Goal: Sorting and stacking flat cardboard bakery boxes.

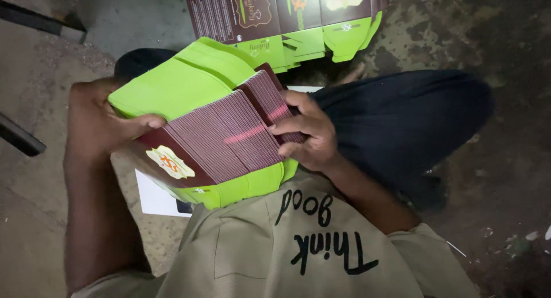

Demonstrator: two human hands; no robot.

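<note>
Hands, two, clasp one fanned stack of flat maroon-and-green cardboard cartons [224, 137] over the lap: left hand [100, 123] grips its green end, right hand [304, 134] presses fingertips onto the maroon edges. Second carton pile [287, 19] lies on the floor beyond.

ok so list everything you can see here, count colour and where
stack of flat carton blanks: one thick fanned stack, maroon and lime green, held between both hands at frame centre
second pile of carton blanks: one pile, maroon and lime green, on the floor at the top of the frame
white sheet: one, white, on the floor under the held stack
floor: one, grey, stained concrete, all around
dark bar: one, black, at the left edge
shirt: one, beige with black lettering, bottom centre
trouser leg: one, dark, right of centre
left hand: one, gripping the stack's left side
right hand: one, fingers pressed on the stack's fanned edges
</note>
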